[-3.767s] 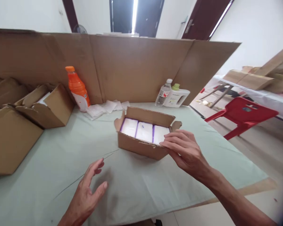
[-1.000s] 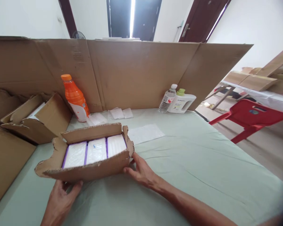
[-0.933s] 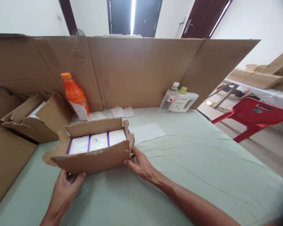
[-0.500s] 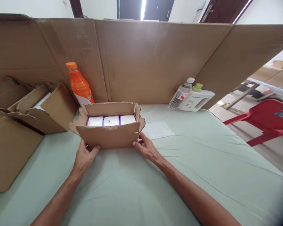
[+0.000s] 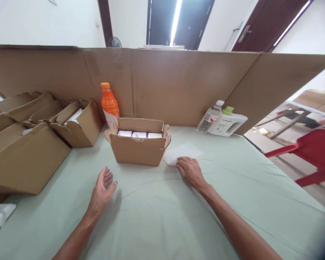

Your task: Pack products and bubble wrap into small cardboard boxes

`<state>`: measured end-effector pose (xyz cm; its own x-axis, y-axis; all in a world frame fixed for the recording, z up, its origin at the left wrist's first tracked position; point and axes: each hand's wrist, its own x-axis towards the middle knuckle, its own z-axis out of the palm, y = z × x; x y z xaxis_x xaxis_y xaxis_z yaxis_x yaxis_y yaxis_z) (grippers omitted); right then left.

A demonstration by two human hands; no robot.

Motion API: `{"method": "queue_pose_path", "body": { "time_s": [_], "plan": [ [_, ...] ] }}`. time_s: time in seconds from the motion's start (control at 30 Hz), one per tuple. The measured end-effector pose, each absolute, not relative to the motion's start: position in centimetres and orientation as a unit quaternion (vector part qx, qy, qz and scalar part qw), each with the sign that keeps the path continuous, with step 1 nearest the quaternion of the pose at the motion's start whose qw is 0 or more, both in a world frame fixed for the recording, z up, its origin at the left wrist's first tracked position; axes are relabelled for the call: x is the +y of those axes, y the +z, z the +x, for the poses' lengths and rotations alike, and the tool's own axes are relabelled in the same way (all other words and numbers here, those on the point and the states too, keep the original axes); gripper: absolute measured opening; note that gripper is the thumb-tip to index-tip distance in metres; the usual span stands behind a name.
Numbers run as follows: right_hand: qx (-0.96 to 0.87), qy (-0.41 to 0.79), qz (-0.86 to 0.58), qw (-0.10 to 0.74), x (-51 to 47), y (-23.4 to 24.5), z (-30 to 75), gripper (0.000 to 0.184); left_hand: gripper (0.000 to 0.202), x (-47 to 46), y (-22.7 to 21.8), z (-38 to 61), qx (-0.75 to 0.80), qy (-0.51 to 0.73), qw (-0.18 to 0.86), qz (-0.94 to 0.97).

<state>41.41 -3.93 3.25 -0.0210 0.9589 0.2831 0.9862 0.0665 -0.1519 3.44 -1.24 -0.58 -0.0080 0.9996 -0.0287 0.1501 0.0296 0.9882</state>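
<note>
Cardboard box (image 5: 138, 151), three white packs (image 5: 139, 134) inside, on surface (image 5: 154, 220); left hand (image 5: 101, 189) near box's front-left, fingers half-spread, empty; right hand (image 5: 190, 171) at translucent sheet (image 5: 186, 148) right of box, fingers curled, grip unclear.

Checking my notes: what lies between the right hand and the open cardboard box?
In the head view, part of a thin white sheet lies between the right hand and the open cardboard box.

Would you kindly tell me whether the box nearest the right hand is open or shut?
The box is open: its top is uncovered, and three white packs show inside.
</note>
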Motion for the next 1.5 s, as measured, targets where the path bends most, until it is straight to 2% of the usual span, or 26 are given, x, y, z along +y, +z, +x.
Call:
{"method": "queue_pose_path", "body": {
  "time_s": [0.2,0.4,0.47,0.6,0.67,0.77,0.93,1.03,1.13,1.23,1.37,1.43,1.5],
  "plan": [
    [-0.784,-0.001,-0.564,0.26,-10.2,3.0,34.4,0.022,0.069,-2.3,1.0,1.7,0.569,0.443,0.435,0.54],
    [-0.848,0.111,-0.448,0.261,-11.0,1.8,26.1,0.018,0.068,-1.9,1.8,3.3,0.548,0.448,0.407,0.577],
    [-0.828,0.108,-0.468,0.289,-10.9,1.9,27.5,0.022,0.067,-1.0,2.6,3.3,0.543,0.454,0.395,0.586],
    [-0.678,0.125,-0.617,0.379,-8.7,3.1,32.7,0.031,0.071,2.7,4.1,3.9,0.527,0.462,0.396,0.593],
    [-0.605,0.171,-0.665,0.403,-6.3,3.7,34.4,0.044,0.073,4.5,4.4,5.1,0.513,0.471,0.405,0.592],
    [-0.579,0.244,-0.651,0.425,-3.0,4.0,35.0,0.06,0.071,5.9,4.1,7.4,0.508,0.482,0.406,0.587],
    [-0.564,0.245,-0.652,0.443,-2.2,3.9,35.5,0.055,0.075,4.0,3.1,9.5,0.491,0.479,0.418,0.596],
    [-0.572,0.242,-0.651,0.436,-4.0,4.0,36.9,0.057,0.081,2.1,3.3,9.2,0.498,0.484,0.423,0.582],
    [-0.59,0.182,-0.675,0.403,-6.6,3.8,37.1,0.056,0.079,-0.4,3.9,8.6,0.52,0.478,0.343,0.619],
    [-0.661,0.106,-0.661,0.34,-9.2,3.0,34.7,0.046,0.063,-3.5,3.7,8.6,0.426,0.383,0.271,0.774],
    [-0.781,0.116,-0.58,0.202,-12.1,2.0,32.2,0.039,0.041,-6.0,2.2,8.8,0.295,0.203,0.273,0.893],
    [-0.777,0.103,-0.595,0.18,-13.5,1.7,33.3,0.034,0.033,-6.0,1.7,8.2,0.293,0.196,0.301,0.886],
    [-0.735,0.071,-0.646,0.194,-14.7,1.7,35.6,0.032,0.026,-5.7,1.6,7.2,0.302,0.219,0.334,0.866]
  ]
}}
